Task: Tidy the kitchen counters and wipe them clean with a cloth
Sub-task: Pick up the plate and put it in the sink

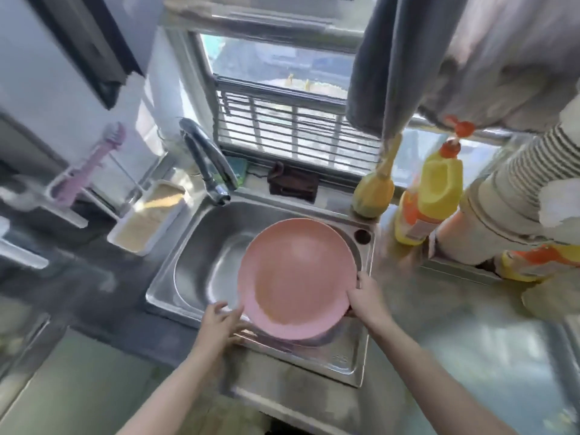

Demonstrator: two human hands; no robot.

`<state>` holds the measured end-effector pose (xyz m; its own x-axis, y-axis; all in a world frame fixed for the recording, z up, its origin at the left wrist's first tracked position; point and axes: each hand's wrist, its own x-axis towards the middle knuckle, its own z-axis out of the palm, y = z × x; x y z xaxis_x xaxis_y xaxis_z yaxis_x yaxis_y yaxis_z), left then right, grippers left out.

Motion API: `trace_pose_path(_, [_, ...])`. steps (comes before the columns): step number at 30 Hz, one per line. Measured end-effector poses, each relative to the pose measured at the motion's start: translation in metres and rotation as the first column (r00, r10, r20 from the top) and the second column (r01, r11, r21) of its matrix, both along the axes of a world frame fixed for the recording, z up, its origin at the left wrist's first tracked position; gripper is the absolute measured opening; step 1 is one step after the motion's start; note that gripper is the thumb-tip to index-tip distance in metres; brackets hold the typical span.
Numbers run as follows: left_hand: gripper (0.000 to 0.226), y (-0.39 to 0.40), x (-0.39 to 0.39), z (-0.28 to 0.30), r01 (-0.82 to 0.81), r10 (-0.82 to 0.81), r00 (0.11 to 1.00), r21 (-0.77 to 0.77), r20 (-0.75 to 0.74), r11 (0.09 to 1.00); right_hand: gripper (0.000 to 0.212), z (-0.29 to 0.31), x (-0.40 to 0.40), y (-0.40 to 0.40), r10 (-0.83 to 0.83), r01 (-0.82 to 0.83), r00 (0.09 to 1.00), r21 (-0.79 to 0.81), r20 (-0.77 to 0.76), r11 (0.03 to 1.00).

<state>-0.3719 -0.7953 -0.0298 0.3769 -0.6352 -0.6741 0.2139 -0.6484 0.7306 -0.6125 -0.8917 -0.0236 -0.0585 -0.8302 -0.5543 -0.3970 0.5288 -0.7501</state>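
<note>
With only the right hand (365, 296) gripping the pink plate (296, 277) at centre frame and the left hand (221, 321) loose beside it, the plate may slip into the sink (201, 265).

No legible text or labels.

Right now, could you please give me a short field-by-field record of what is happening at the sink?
place: steel sink under a window
held item: pink plate, tilted over the basin
right hand: grips the plate's right rim
left hand: open, at the plate's lower-left edge; contact unclear
faucet: no water visible
right of sink: yellow detergent bottle upright with an orange cap
left of sink: white tray on the dark counter
cloth: no wiping cloth in either hand
</note>
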Motion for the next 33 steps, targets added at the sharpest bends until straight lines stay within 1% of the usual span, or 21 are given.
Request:
trace_pose_path(2, [0.036,0.01,0.02,-0.006,-0.022,0.021,0.999,0.032,0.033,0.999,0.016,-0.03,0.021,-0.014,0.068,-0.065,0.994,0.035,-0.08,0.997])
trace_pose_path(3, [0.033,0.016,0.029,-0.009,-0.028,0.025,0.998,0.051,0.049,0.998,0.019,-0.04,0.032,-0.019,0.08,-0.075,0.993,0.049,-0.09,0.996])
trace_pose_path(6, [0.023,0.026,0.049,-0.015,-0.079,0.071,0.994,0.091,0.089,0.993,0.031,-0.07,0.058,-0.026,0.056,-0.044,0.993,0.109,-0.104,0.993])
trace_pose_path(8, [0.015,0.03,0.058,-0.018,-0.115,0.104,0.987,0.083,0.123,0.99,0.029,-0.094,0.067,-0.028,0.046,-0.026,0.99,0.151,-0.133,0.988])
trace_pose_path(10, [0.011,0.031,0.061,-0.019,-0.128,0.117,0.984,0.078,0.137,0.989,0.027,-0.117,0.07,-0.025,0.004,0.021,0.992,0.199,-0.124,0.98])
trace_pose_path(12, [0.01,0.031,0.061,-0.019,-0.125,0.114,0.985,0.078,0.13,0.989,0.029,-0.147,0.071,-0.024,0.0,0.03,0.993,0.26,-0.115,0.965])
trace_pose_path(15, [0.008,0.028,0.057,-0.019,-0.1,0.09,0.99,0.086,0.113,0.991,0.045,-0.202,0.065,-0.024,0.041,-0.007,0.996,0.369,-0.085,0.929])
trace_pose_path(16, [0.007,0.027,0.057,-0.019,-0.096,0.087,0.99,0.086,0.11,0.992,0.045,-0.217,0.063,-0.024,0.057,-0.021,0.995,0.395,-0.079,0.918])
trace_pose_path(18, [0.008,0.027,0.054,-0.018,-0.102,0.093,0.99,0.079,0.109,0.992,0.038,-0.201,0.066,-0.024,0.133,-0.088,0.988,0.422,-0.079,0.902])
trace_pose_path(19, [0.008,0.027,0.053,-0.016,-0.106,0.097,0.989,0.074,0.108,0.992,0.034,-0.181,0.07,-0.023,0.177,-0.125,0.98,0.414,-0.089,0.902])
trace_pose_path(21, [0.008,0.024,0.049,-0.013,-0.1,0.093,0.991,0.067,0.1,0.993,0.022,-0.16,0.07,-0.023,0.235,-0.184,0.966,0.35,-0.109,0.918])
trace_pose_path(22, [0.009,0.024,0.047,-0.011,-0.093,0.086,0.992,0.065,0.095,0.994,0.02,-0.153,0.071,-0.023,0.264,-0.213,0.956,0.315,-0.129,0.925])
trace_pose_path(24, [0.009,0.025,0.044,-0.006,-0.08,0.075,0.993,0.059,0.093,0.995,0.022,-0.13,0.075,-0.021,0.344,-0.296,0.922,0.252,-0.176,0.921])
trace_pose_path(26, [0.01,0.03,0.041,0.003,-0.072,0.068,0.993,0.045,0.094,0.996,0.031,-0.1,0.082,-0.019,0.433,-0.404,0.883,0.178,-0.183,0.897])
trace_pose_path(29, [0.009,0.044,0.043,0.02,-0.09,0.089,0.989,0.005,0.118,0.996,0.031,-0.045,0.107,-0.013,0.563,-0.569,0.803,0.026,-0.195,0.822])
trace_pose_path(31, [0.009,0.06,0.049,0.033,-0.119,0.121,0.981,-0.025,0.15,0.993,0.028,-0.01,0.129,-0.002,0.648,-0.671,0.738,-0.108,-0.189,0.733])
trace_pose_path(33, [0.01,0.082,0.06,0.044,-0.121,0.127,0.965,-0.04,0.228,0.992,0.025,0.019,0.155,0.014,0.714,-0.739,0.673,-0.213,-0.191,0.639])
